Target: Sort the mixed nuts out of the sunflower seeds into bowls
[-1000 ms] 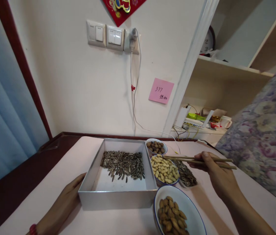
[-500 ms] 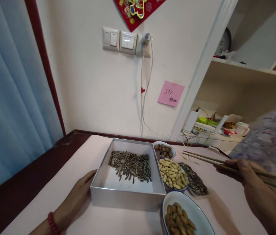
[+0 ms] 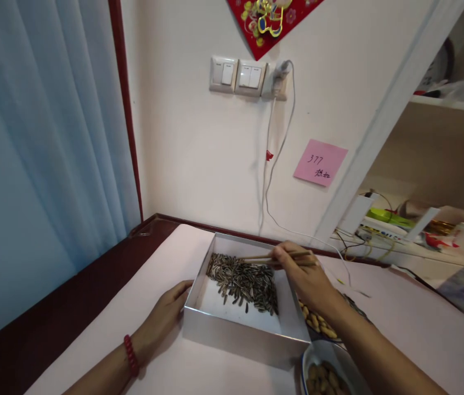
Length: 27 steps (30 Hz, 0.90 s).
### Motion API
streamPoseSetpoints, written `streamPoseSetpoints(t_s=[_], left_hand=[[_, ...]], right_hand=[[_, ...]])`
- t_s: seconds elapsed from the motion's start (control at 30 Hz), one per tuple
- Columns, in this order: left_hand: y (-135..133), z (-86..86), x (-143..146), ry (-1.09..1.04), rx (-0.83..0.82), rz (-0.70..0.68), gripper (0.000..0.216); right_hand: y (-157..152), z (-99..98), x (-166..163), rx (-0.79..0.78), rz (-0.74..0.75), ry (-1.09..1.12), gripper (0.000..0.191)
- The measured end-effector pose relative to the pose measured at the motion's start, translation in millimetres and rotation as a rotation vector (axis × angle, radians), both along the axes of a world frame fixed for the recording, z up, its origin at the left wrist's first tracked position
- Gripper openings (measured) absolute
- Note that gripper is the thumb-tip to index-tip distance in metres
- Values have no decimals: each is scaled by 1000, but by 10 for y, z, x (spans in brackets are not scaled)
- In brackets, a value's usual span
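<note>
A shallow white box (image 3: 246, 343) stands on the pale table cover, with a layer of striped sunflower seeds (image 3: 242, 280) spread over its back half. My left hand (image 3: 166, 310) rests against the box's left wall, fingers stretched out and their tips partly hidden by it. Above the box's back right corner, my right hand (image 3: 300, 274) grips a pair of wooden chopsticks (image 3: 259, 258). Their tips reach down to the seeds; whether they pinch one is too small to tell.
Right of the box, partly behind my right arm, are peanuts (image 3: 316, 322) in a bowl, almonds (image 3: 324, 379) in a white bowl, and a dark seed pile (image 3: 355, 304). A white cable (image 3: 293, 231) trails from the wall onto the table. A blue curtain (image 3: 51, 137) hangs at left.
My right hand has swung left with the chopsticks, from the right side of the table to over the box. My left hand stays at the box; the view has shifted left.
</note>
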<state>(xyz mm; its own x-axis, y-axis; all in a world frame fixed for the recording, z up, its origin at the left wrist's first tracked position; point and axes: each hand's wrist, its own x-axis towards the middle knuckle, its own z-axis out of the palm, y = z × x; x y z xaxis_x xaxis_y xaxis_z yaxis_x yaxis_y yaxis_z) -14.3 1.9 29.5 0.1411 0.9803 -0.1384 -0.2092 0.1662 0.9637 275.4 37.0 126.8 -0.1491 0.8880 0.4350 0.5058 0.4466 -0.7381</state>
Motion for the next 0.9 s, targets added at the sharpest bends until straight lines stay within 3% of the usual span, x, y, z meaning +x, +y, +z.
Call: streamPoseSetpoints(t_s=[0.23,0.47,0.7,0.9], left_hand=[[5,-14,-20,8,24,3,39],[-7,44,-6,11,14,24,43],[-1,17,-17,11,-1,10,40],[37,8,-45,163,54,29,38]], right_hand=[[293,-136,-350,-17,116,-212,35],[296,-175,-292,-4,106,-209,38],[-18,-49,113,15,-7,25,42],[-669,81,834,109,-290,332,34]])
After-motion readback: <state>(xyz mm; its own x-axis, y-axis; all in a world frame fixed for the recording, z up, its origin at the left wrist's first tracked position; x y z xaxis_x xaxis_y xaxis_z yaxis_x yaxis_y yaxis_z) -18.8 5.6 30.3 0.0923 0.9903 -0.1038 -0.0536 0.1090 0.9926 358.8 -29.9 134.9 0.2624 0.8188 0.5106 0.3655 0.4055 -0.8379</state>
